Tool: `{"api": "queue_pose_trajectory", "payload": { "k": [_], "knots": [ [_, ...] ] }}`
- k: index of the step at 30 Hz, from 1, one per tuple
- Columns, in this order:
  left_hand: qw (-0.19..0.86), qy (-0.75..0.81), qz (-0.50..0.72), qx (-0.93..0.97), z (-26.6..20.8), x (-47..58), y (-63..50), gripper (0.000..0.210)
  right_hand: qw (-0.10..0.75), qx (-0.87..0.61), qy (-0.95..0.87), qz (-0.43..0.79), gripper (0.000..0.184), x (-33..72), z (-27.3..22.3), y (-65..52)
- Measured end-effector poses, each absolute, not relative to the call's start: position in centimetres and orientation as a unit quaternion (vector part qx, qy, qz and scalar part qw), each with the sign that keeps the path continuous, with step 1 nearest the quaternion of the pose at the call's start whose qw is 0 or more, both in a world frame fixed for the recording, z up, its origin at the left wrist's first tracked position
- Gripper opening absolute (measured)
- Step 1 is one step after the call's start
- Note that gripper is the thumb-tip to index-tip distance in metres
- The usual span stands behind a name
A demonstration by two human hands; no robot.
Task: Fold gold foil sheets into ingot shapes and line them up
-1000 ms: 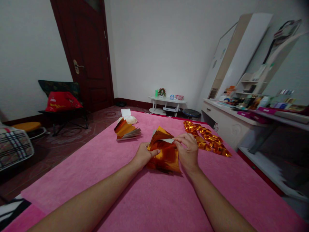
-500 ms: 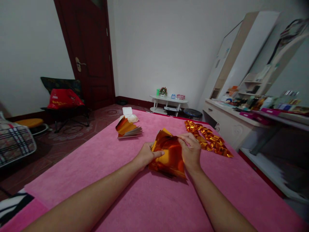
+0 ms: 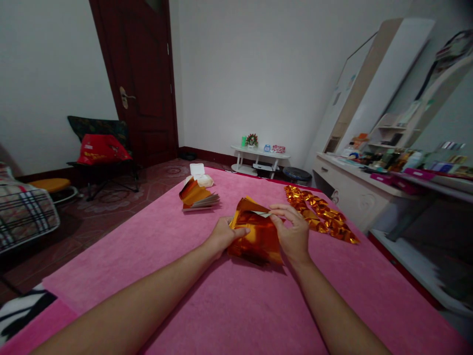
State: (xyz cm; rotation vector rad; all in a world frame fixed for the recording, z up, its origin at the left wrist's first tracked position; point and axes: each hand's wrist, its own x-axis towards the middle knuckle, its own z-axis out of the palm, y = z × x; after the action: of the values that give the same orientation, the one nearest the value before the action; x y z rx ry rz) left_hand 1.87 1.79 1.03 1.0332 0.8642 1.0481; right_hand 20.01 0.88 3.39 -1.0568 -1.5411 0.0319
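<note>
Sheets of gold foil (image 3: 256, 244) are at the middle of the pink cover (image 3: 236, 310), the left hand (image 3: 223, 234) closed on one side; the right hand (image 3: 293, 234), half curled, pinches an upper corner. Folded gold pieces (image 3: 338, 225) lie toward the cover's right edge.
</note>
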Motion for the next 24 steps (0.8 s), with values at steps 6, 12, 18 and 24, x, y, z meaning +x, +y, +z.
{"api": "queue_pose_trajectory", "payload": {
  "k": [6,12,18,24],
  "knots": [
    [0.638,0.392,0.483,0.453,0.96,1.67,2.28,0.044,0.573,-0.441,-0.69,0.029,0.009,19.97,2.99,0.9],
    [0.629,0.386,0.477,0.478,0.7,1.51,2.44,0.041,0.534,-0.433,-0.726,0.021,0.003,19.87,3.04,0.51],
    [0.628,0.377,0.472,0.49,0.77,1.6,2.23,0.042,0.523,-0.441,-0.729,0.022,0.011,20.08,3.02,0.44],
    [0.638,0.357,0.475,0.489,0.69,1.52,2.29,0.042,0.511,-0.416,-0.752,0.034,0.027,20.44,2.64,0.8]
  ]
}}
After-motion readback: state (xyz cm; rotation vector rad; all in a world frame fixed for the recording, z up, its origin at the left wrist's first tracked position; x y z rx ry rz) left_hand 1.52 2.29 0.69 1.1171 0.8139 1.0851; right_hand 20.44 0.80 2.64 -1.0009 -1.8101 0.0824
